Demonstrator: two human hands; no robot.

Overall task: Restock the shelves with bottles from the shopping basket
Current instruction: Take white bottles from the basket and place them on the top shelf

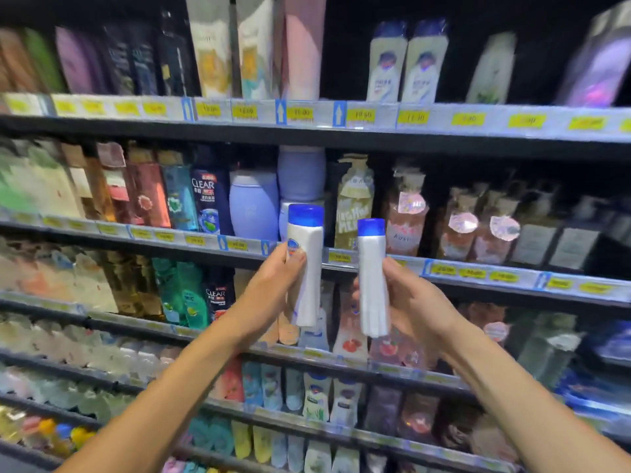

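My left hand (pixel 273 288) grips a white bottle with a blue cap (pixel 307 268), held upright in front of the shelves. My right hand (pixel 413 302) grips a second white bottle with a blue cap (pixel 372 285), also upright and a little lower. The two bottles are apart, side by side, level with the second shelf edge (pixel 478 271). Two matching blue-capped white bottles (pixel 406 63) stand on the top shelf at the upper right. The shopping basket is out of view.
Several shelves of shampoo and body-wash bottles fill the view, with yellow price tags along each edge (pixel 300 112). Lilac bottles (pixel 254 206) stand right behind my left-hand bottle. A dark gap (pixel 348 56) lies on the top shelf left of the matching bottles.
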